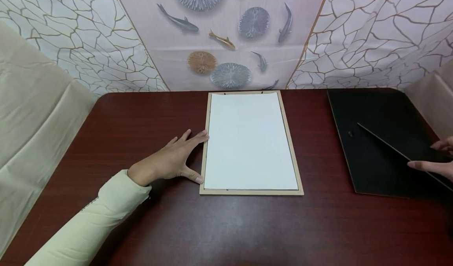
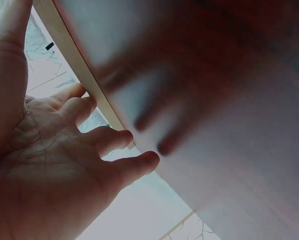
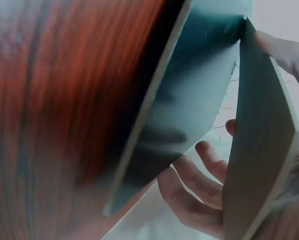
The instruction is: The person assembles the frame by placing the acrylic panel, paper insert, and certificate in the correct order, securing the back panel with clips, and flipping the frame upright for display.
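Observation:
A light wooden picture frame [image 1: 252, 192] lies on the table with a white sheet [image 1: 249, 140] inside it. My left hand [image 1: 168, 160] is spread at its left side, thumb and fingertips touching the rail. Seen from the left wrist, the palm [image 2: 44, 145] is beside the wooden rail [image 2: 72, 55]. To the right lies a black backing board [image 1: 364, 167]. Its hinged stand flap [image 1: 400, 144] is tilted up from it. My right hand [image 1: 437, 166], partly out of the head view, pinches this flap. In the right wrist view, thumb and fingers are on either side of the flap [image 3: 262, 130].
The dark reddish-brown table [image 1: 247, 226] carries both the frame and the board. A patterned cloth [image 1: 226, 34] hangs behind its far edge. Beige cloth [image 1: 32, 112] covers the left side. A small dark piece [image 1: 350, 134] sits on the board near the flap.

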Tool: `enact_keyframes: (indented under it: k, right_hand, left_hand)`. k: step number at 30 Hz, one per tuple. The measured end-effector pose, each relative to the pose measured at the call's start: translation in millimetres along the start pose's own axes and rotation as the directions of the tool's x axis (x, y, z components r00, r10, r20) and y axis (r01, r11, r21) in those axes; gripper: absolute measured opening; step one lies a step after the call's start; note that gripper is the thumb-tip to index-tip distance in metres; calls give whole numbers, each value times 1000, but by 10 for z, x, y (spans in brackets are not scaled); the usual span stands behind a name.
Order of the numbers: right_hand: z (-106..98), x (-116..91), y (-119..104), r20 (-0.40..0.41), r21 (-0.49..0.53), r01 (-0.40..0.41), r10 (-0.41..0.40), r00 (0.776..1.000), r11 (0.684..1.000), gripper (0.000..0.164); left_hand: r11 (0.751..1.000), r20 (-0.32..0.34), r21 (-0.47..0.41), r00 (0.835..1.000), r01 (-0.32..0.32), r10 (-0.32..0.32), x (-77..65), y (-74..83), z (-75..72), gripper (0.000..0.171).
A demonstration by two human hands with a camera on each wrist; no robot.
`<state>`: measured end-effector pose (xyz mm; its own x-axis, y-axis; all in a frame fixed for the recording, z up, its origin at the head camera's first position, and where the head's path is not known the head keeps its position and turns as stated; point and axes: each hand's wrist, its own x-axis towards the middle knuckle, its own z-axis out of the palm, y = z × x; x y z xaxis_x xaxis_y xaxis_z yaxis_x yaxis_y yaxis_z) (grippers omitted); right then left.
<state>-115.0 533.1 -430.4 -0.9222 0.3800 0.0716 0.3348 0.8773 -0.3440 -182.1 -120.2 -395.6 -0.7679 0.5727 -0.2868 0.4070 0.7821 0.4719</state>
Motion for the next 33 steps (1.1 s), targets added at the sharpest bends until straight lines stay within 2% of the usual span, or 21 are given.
enact_keyframes:
  k: [3,7,14,16,19,21,25,33]
  right_hand:
    - [-47,-99,-88,-32,22,45,-44,999,999,66]
    - [-122,-301,-362,-56,55,110,-107,993,992,65]
    - [-148,-539,-793,-92,9,242,-240,966,970,69]
    - [-145,-614,-936,-80,7,252,-251,965,968,69]
    - [-141,-723,-1176,-21,-9,252,-252,967,968,69]
    - [-124,-777,-1321,10,-19,274,-274,962,962,71]
    - [-46,-858,-1583,14,8,347,-347,938,938,71]
    - [134,-992,-2102,-66,78,488,-484,873,869,60]
  left_hand:
    - [1000,4,-4,1000,-3,3,-2,-4,-13,125]
    - [1000,5,-8,1000,-6,6,-3,-13,-14,125]
    - [1000,8,-23,1000,-8,8,-8,-21,-8,125]
    - [1000,8,-23,1000,-10,10,-9,-20,-11,125]
    - [1000,7,-20,1000,-10,10,-11,-17,-17,125]
    - [1000,6,-16,1000,-9,9,-14,-18,-20,125]
    - [1000,8,-16,1000,-7,7,-16,-21,-14,125]
    - [1000,10,-8,1000,-6,6,-10,-10,-11,124]
